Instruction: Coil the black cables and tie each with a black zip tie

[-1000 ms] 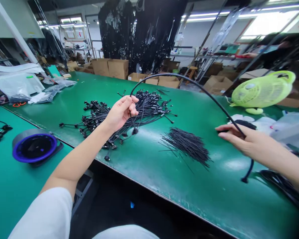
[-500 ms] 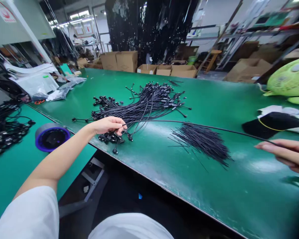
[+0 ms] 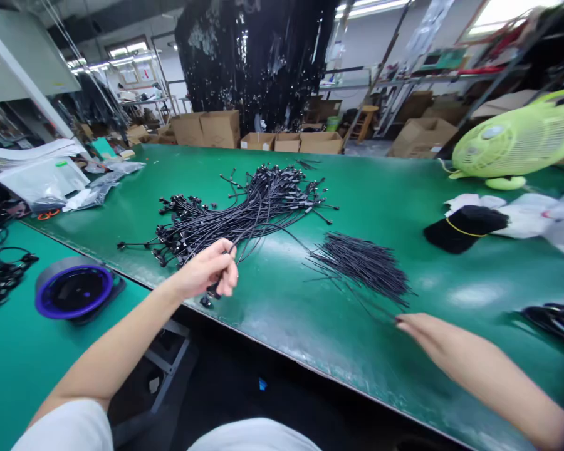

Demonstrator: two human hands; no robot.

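Note:
My left hand point(image 3: 214, 269) is closed around a black cable point(image 3: 282, 227), with small black connectors point(image 3: 207, 302) hanging just below the fingers. From there the cable arches slackly to the right, toward a bundle of thin black strips point(image 3: 364, 266). My right hand point(image 3: 427, 335), blurred, is pinched in front of that bundle with a dark cable end at its fingertips. The line between the bundle and those fingertips is faint. Behind my left hand lies a large heap of black cables point(image 3: 244, 216) with connectors at both ends.
On the green table point(image 3: 282, 313) stand a lime-green fan point(image 3: 512, 141) and a banded black bundle point(image 3: 465, 228) at right. More black cables point(image 3: 557, 322) lie at the right edge. A purple-rimmed roll point(image 3: 75, 291) sits on the left table. Cardboard boxes point(image 3: 220, 128) line the back.
My right hand has come left and nearer to me, and the cable, stretched straight before, now sags. My left hand has lowered slightly with its grip kept. The view has turned right.

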